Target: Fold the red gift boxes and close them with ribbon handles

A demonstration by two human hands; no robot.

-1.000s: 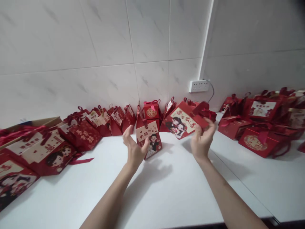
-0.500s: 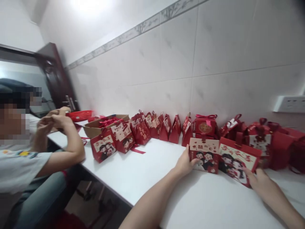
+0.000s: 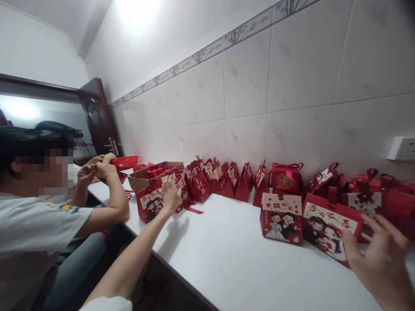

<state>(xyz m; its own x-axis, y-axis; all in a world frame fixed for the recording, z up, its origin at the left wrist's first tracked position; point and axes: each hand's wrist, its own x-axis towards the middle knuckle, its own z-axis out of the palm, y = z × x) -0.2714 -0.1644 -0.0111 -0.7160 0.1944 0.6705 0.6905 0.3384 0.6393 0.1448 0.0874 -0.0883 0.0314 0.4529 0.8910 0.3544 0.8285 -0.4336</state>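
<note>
My left hand (image 3: 170, 194) is stretched over the white table at the left, fingers spread, in front of a red gift box (image 3: 182, 196) that it partly hides. Whether it touches that box I cannot tell. Just left of it stands another red gift box (image 3: 151, 204) with a cartoon couple on its front. My right hand (image 3: 381, 248) has thumb and fingers apart at the right edge of a red couple-print gift box (image 3: 330, 229), gripping nothing. Beside that box stands a beige-topped gift box (image 3: 282, 218), upright and untouched.
Along the tiled wall runs a row of red gift boxes (image 3: 245, 183), one with a pink ribbon (image 3: 283, 166). A cardboard carton (image 3: 138, 182) holds red ribbons. Another person (image 3: 48, 224) sits at the left, hands raised. A wall socket (image 3: 402, 148) is at right.
My left hand has left the beige-topped box and moved far left to the other boxes. My right hand has loosened from the couple-print box. The view has shifted slightly.
</note>
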